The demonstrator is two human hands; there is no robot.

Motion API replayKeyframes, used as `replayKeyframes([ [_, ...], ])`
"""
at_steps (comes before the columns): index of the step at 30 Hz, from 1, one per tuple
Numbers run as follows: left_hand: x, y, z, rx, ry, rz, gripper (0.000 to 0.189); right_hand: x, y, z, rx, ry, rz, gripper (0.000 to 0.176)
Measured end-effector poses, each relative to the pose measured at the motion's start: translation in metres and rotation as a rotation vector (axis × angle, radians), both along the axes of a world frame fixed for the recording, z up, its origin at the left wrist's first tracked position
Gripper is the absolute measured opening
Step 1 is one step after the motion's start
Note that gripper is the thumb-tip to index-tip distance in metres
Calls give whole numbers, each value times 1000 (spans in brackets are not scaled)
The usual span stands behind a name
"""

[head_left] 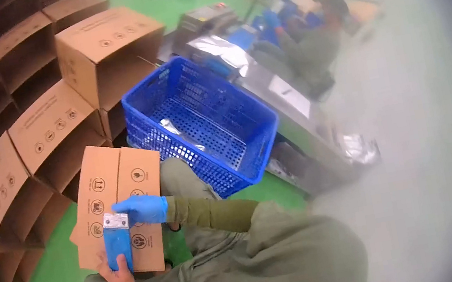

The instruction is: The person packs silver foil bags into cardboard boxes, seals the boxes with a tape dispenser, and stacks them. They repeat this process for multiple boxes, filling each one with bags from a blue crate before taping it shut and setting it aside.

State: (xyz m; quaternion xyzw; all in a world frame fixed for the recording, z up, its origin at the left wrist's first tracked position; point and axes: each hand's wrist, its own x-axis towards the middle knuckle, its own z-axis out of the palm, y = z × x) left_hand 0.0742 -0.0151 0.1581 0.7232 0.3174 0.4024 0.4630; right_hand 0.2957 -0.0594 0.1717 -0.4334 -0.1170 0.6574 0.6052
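A long blue block with a silver end (118,244) is held over the printed face of a flattened cardboard box (146,239). Two dark dots show on its silver end; its exact kind is not clear. My bare left hand (119,276) grips the lower part, thumb across the front. At the silver end, my right hand (147,209), in a blue glove, has its fingers closed against the block's edge and top. Some of those fingers are hidden behind it. The cardboard lies tilted across my lap, beside my knees.
A blue plastic crate (268,157) stands beyond my knees, with silver packets (172,127) inside. Open cardboard boxes (54,126) are stacked at the left. A metal bench (285,100) runs behind the crate. Another person (309,48) sits at the back right, blurred.
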Motion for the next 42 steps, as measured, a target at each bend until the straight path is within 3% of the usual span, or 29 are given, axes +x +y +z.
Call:
replayKeyframes([
  [1, -4, 0, -1, 132, 41, 62, 31, 3, -1, -1, 82, -78, 59, 37],
  [2, -29, -1, -16, 84, 7, -43, 31, -24, 0, -13, 161, -145, 140, 36],
  [4, -28, -4, 19, -22, 61, -122, 29, -12, -2, -7, 272, -738, 281, 27],
  [5, -27, -8, 24, -59, 103, -99, 27, -15, 1, 7, 51, -600, 216, 27],
  [6, -22, -8, 26, 3, 117, -74, 27, -4, 7, -15, 174, -817, 154, 28],
  [8, -21, 1, 38, 16, 146, -88, 28, 33, 19, 20, 24, -853, 80, 21],
  [9, -2, 9, 42, -38, 163, -130, 30, 91, 35, 34, 40, -1744, 350, 17],
  [11, 4, 13, 44, -109, 157, -113, 33, 141, 54, 52, -144, -902, -298, 18],
  [12, 9, 12, 44, -177, 134, -117, 36, 176, 60, 45, -163, -736, -154, 21],
  [14, 32, 17, 43, -163, 147, -77, 38, 171, 70, 63, -185, -874, -104, 21],
  [16, 54, 22, 52, -114, 143, -33, 40, 195, 82, 41, -197, -850, 34, 26],
  [18, 64, 30, 46, -66, 164, 1, 43, 240, 108, -42, 86, -2314, 728, 33],
  [19, 62, 28, 44, -74, 162, 11, 43, 226, 102, -69, 148, -1973, 726, 44],
  [20, 59, 27, 45, -104, 177, 19, 43, 211, 96, -72, 53, -1766, 700, 49],
  [24, 55, 20, 51, -222, 197, -46, 43, 205, 83, -63, -406, -1384, 345, 72],
  [25, 57, 19, 46, -156, 53, -35, 43, 206, 93, -58, -480, -1363, 219, 77],
  [26, 60, 22, 39, -174, 47, -17, 43, 207, 101, -57, -514, -1374, 107, 83],
  [28, 59, 21, 29, -149, 115, 15, 44, 129, 103, 0, -372, -1649, 144, 88],
  [30, 51, 29, 25, -185, 136, -1, 43, 91, 106, -14, -613, -1919, 179, 91],
  [33, -46, -13, 27, -293, 124, 37, 40, 111, 122, -45, -688, -1980, 225, 91],
  [36, -114, -36, 20, -503, 14, 119, 34, 92, 132, -23, -687, -1938, 215, 92],
  [38, -115, -27, 26, -413, 231, 74, 33, 65, 121, -13, -719, -1869, 257, 94],
  [40, -120, -28, 2, -236, 145, 124, 34, 27, 108, -20, -638, -2283, -56, 100],
  [42, -156, -42, -22, -67, 316, 155, 35, 42, 111, -29, -629, -2126, -6, 106],
])
